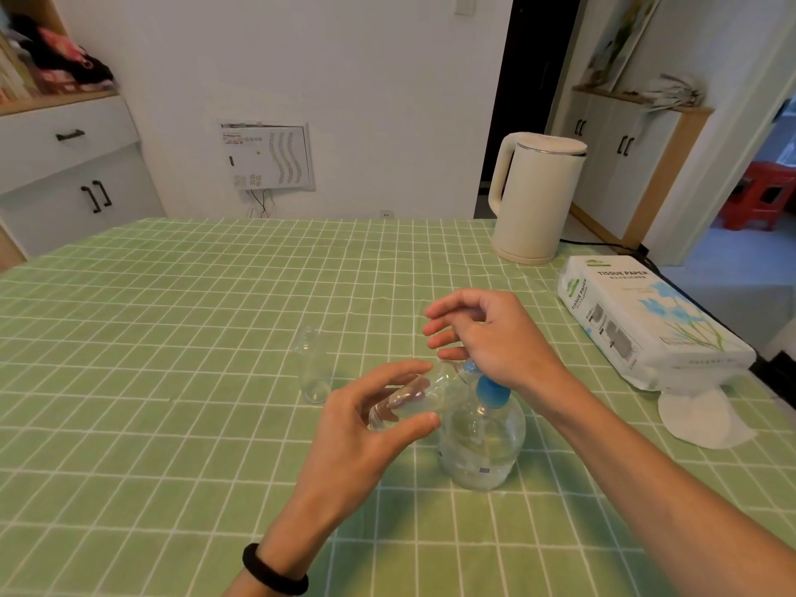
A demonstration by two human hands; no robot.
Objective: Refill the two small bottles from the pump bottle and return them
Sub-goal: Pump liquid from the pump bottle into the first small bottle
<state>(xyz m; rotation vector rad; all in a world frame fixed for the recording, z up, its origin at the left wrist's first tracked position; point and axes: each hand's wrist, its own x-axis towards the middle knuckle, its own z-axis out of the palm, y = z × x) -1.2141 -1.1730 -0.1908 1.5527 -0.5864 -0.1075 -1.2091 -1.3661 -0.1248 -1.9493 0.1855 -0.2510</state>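
Note:
A clear pump bottle (480,441) with a blue pump head stands on the green checked tablecloth (172,338). My right hand (486,338) rests on top of the pump head, palm down, fingers loosely spread. My left hand (366,424) grips a small clear bottle (409,398), tilted almost flat, its open mouth held up against the blue nozzle. A second small clear bottle (312,366) stands upright and uncapped on the cloth, to the left of both hands.
A white electric kettle (534,200) stands at the back right, its cord running off the table. A pack of tissue paper (646,321) lies along the right edge, with a loose white tissue (702,417) in front of it.

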